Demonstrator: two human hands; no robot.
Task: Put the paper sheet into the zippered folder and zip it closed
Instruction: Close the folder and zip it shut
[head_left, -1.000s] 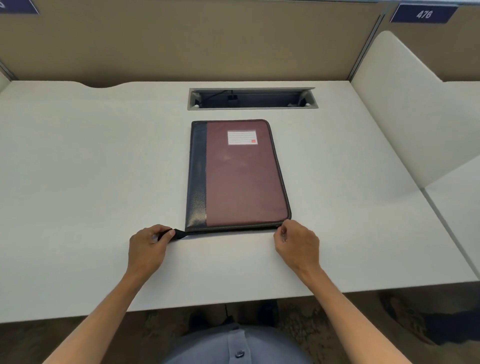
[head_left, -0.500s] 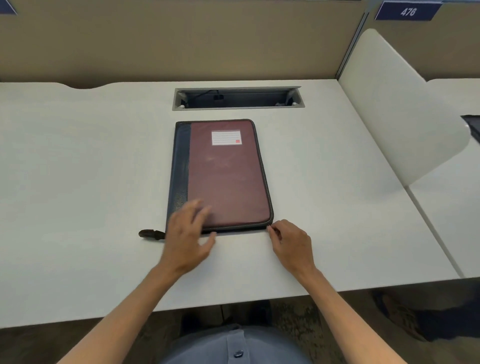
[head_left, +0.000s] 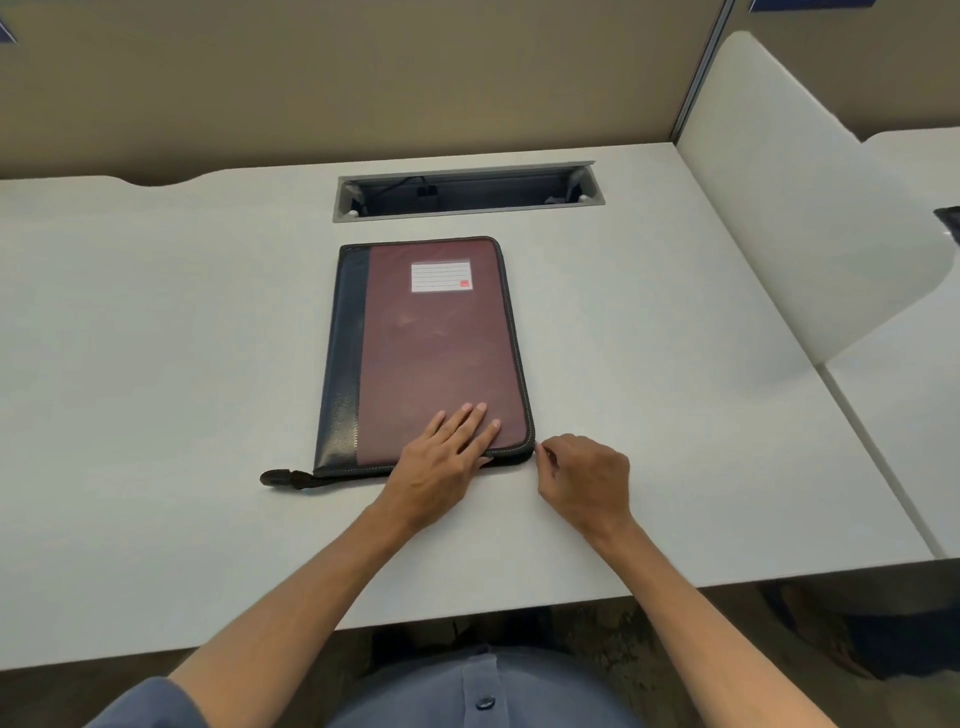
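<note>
Folder (head_left: 426, 353) lies flat in the middle of the frame, on the white bench (head_left: 156, 364), with its long side running away from the person. It looks closed, and no paper sheet shows anywhere, so the sheet is probably inside already.

The left hand (head_left: 447, 462) rests on the lower right part of the red cover. Its grip is spread, with straight fingers lying flat on the cover. This looks like a way to keep the folder from sliding while the zip is pulled.

The right hand (head_left: 582, 478) sits just beside the folder's lower right corner. Its grip is curled, and the fingertips seem to pinch something tiny at the corner, most likely the zip pull. The pull itself is too small to see, so this is a guess.

A dark strap tab (head_left: 288, 478) sticks out from the folder's lower left corner and lies loose on the bench.

For room to move: the bench on the right of the folder is bare up to the white side panel (head_left: 805, 234), so the right hand could run up along that edge. Above the folder is a cable slot (head_left: 467, 195), close to the top edge but not touching it. The near edge of the bench is well below both hands.
</note>
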